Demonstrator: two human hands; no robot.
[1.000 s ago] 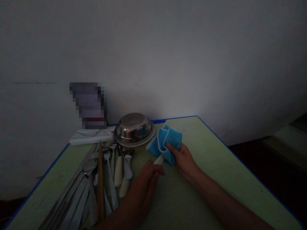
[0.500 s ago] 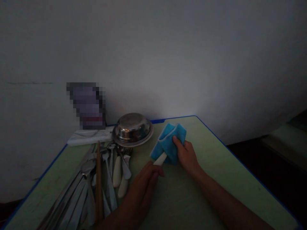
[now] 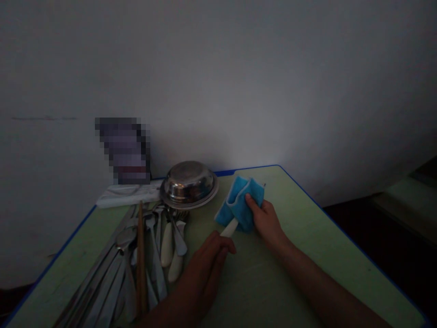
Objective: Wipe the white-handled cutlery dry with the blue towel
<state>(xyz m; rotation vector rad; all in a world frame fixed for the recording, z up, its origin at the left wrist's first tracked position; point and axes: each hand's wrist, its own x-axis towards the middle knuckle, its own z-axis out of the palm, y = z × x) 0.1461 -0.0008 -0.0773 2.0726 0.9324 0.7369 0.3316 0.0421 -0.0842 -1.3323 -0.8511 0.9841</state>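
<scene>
My left hand [image 3: 213, 257] is closed around the pale handle of a white-handled utensil [image 3: 230, 227], which points up and to the right. A folded blue cloth [image 3: 241, 205] wraps the utensil's far part, so its head is hidden; a tiny dark tip shows past the cloth's right corner. My right hand [image 3: 264, 218] is closed on the cloth from the right, thumb on top. Left of my hands lie several metal spoons [image 3: 126, 237], a pair of wooden chopsticks [image 3: 140, 264], and forks and other cutlery with white handles [image 3: 175, 266].
An upside-down steel bowl [image 3: 189, 182] sits at the back of the green table [image 3: 300, 237], which has a blue edge. At the back left lies a white flat packet [image 3: 128, 193], with a blurred-out upright object [image 3: 124, 150] behind it. A grey wall [image 3: 239, 91] rises behind the table.
The cloth has shifted slightly along the utensil, and a small tip now shows at its right corner. My hands have barely moved; the other things stay in place.
</scene>
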